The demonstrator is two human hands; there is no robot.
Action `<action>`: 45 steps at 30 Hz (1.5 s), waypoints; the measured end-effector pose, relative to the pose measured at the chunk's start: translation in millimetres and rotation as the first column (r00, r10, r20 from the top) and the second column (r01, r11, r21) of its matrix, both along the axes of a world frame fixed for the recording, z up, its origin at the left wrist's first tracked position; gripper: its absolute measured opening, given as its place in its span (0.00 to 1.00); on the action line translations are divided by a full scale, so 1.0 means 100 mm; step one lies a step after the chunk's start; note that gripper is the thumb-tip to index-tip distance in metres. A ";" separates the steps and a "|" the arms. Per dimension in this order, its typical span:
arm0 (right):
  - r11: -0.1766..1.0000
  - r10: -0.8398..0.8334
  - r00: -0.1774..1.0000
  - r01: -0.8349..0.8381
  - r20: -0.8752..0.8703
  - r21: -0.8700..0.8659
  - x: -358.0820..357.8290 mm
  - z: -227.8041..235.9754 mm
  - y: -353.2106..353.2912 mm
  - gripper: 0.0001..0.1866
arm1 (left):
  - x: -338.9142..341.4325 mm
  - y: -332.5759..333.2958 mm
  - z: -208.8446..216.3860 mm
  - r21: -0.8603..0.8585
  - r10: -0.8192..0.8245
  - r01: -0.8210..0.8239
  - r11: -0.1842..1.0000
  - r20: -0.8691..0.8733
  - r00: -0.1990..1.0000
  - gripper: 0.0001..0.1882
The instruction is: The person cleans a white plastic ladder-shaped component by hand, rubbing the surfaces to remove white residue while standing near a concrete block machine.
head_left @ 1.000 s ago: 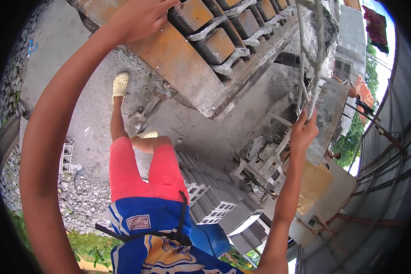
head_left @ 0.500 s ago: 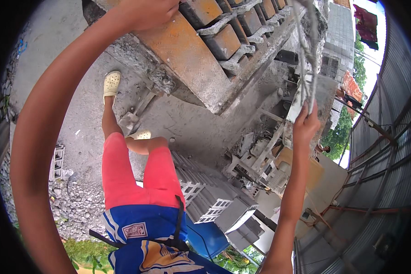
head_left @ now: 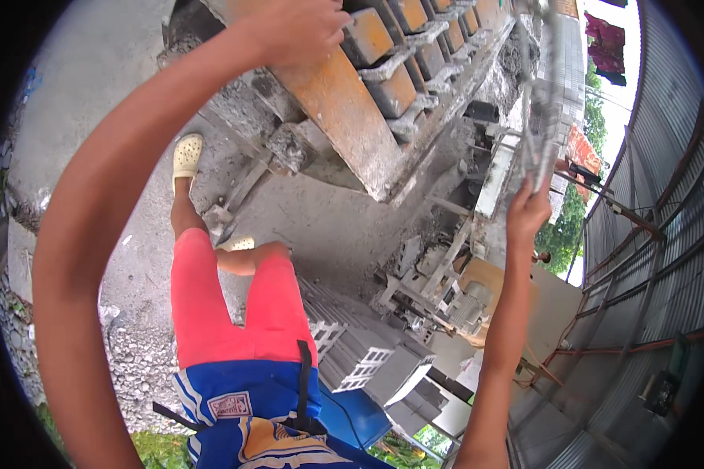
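My left hand (head_left: 301, 31) reaches to the top of the picture, over the orange-brown metal edge of a block mould (head_left: 344, 109). Its fingers are curled, and what they grip, if anything, is hidden. Several dark, rust-coloured square blocks (head_left: 395, 92) stand in rows in the mould, with grey cement crusted between them. Out to the right, my right hand (head_left: 529, 211) is closed round the lower end of a thin, grey, looped handle (head_left: 533, 141). That handle rises past the mould's right side and blurs toward the top; whether it is rod or rope I cannot tell.
Below the mould is a dusty concrete floor (head_left: 313, 219). A motor (head_left: 471, 306) and dirty machine frame stand at right. Grey hollow blocks (head_left: 360, 363) are stacked behind my legs, beside a blue container (head_left: 356, 414). Gravel (head_left: 141, 359) lies at left. A person (head_left: 543, 256) shows far off.
The whole view has shifted a little, with the mould now farther right. My left hand shows more fully, slightly lower and to the right. My right hand keeps its hold on the looped handle.
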State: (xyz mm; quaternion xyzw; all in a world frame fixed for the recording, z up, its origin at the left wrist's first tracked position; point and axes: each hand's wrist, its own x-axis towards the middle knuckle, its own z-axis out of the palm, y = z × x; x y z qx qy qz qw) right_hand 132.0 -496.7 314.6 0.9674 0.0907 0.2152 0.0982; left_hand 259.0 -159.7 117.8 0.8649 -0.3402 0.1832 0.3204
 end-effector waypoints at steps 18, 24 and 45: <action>0.161 -0.522 0.679 0.673 -0.516 0.722 -1.49 -0.85 0.61 0.16 | -0.04 -0.01 0.03 0.063 -0.079 0.076 0.995 0.054 0.995 0.05; 0.124 -0.474 0.742 0.589 -0.474 0.798 -1.97 -1.06 1.29 0.15 | -0.06 -0.13 0.16 0.195 -0.113 0.104 0.975 0.036 0.993 0.05; -0.874 -0.201 0.870 0.048 -0.449 0.484 0.42 -0.40 1.72 0.08 | 0.02 -0.03 0.10 -0.357 -0.202 -0.239 0.903 -0.843 0.498 0.23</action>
